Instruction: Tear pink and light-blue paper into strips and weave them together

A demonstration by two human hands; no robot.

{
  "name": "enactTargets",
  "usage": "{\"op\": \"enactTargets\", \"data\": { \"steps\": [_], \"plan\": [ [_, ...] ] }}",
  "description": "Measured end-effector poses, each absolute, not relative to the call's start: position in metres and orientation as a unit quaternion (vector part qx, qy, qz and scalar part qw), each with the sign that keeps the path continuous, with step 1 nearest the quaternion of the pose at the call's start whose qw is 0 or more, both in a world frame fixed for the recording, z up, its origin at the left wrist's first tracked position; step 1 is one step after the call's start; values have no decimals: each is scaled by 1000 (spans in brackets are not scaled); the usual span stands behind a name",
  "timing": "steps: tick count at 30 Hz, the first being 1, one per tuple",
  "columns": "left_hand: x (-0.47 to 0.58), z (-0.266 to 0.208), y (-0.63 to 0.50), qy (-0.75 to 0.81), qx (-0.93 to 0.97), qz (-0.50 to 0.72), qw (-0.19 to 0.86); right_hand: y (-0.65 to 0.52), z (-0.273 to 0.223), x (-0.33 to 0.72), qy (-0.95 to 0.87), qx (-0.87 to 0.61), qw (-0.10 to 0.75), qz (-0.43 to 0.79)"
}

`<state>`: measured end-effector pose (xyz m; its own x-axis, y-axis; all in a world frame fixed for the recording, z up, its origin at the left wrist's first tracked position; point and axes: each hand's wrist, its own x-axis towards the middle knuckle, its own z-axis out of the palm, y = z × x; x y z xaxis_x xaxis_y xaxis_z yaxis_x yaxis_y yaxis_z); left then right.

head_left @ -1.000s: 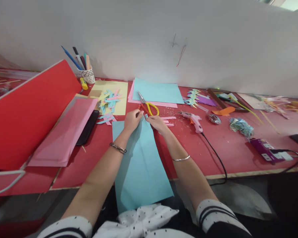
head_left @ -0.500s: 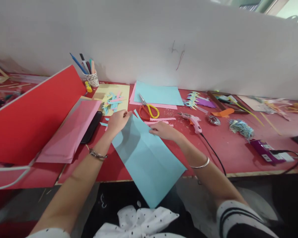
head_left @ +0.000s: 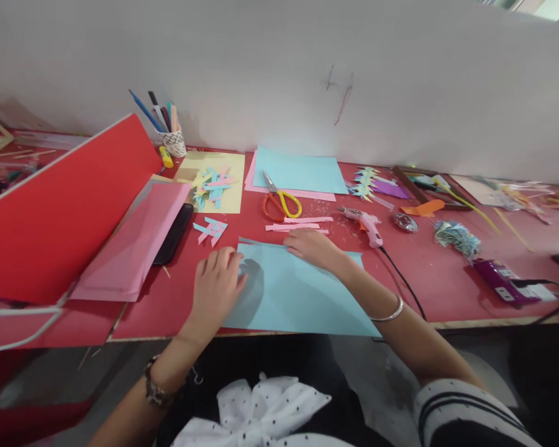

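A light blue paper sheet (head_left: pixel 302 304) lies flat on the red table in front of me, its near edge along the table's front. My left hand (head_left: pixel 218 285) rests at the sheet's upper left corner, fingers slightly apart and thumb over the paper. On the sheet's far edge lies my right hand (head_left: pixel 315 249), its fingers stretched out and angled left. A narrow blue strip (head_left: pixel 261 243) shows along that far edge; whether it is joined to the sheet I cannot tell. Just beyond are pink paper strips (head_left: pixel 291 228) and scissors (head_left: pixel 282 202) with red and yellow handles.
Woven paper strips (head_left: pixel 210 230) lie left of the sheet, near a black phone (head_left: pixel 174 234) and pink papers (head_left: pixel 135 248). Rightward are a pink glue gun (head_left: pixel 364 225) with a trailing cord and a purple power strip (head_left: pixel 503 282). Blue paper (head_left: pixel 302 171) lies against the wall.
The blue sheet has turned from a slant to lie square along the table edge. My left hand has let go its pinch and come nearer me. My right hand has barely shifted.
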<state>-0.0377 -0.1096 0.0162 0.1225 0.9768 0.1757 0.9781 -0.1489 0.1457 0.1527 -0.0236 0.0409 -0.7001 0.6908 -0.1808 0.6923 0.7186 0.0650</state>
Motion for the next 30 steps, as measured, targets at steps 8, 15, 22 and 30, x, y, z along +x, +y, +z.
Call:
{"op": "enactTargets", "data": {
  "steps": [8, 15, 22, 30],
  "plan": [
    [-26, 2, -110, -614, -787, -57, 3, -29, 29, 124, 923, 380, 45, -42],
    [-20, -1, -119, -630, -773, -72, 21, -27, 26, 98, 922, 381, 61, -39],
    [-20, 0, -116, -625, -779, -56, 22, -28, 15, 93, 912, 406, 48, -20],
    [-21, 0, -116, -615, -787, -35, 30, -23, 11, 103, 916, 396, -10, -57]
  ]
}}
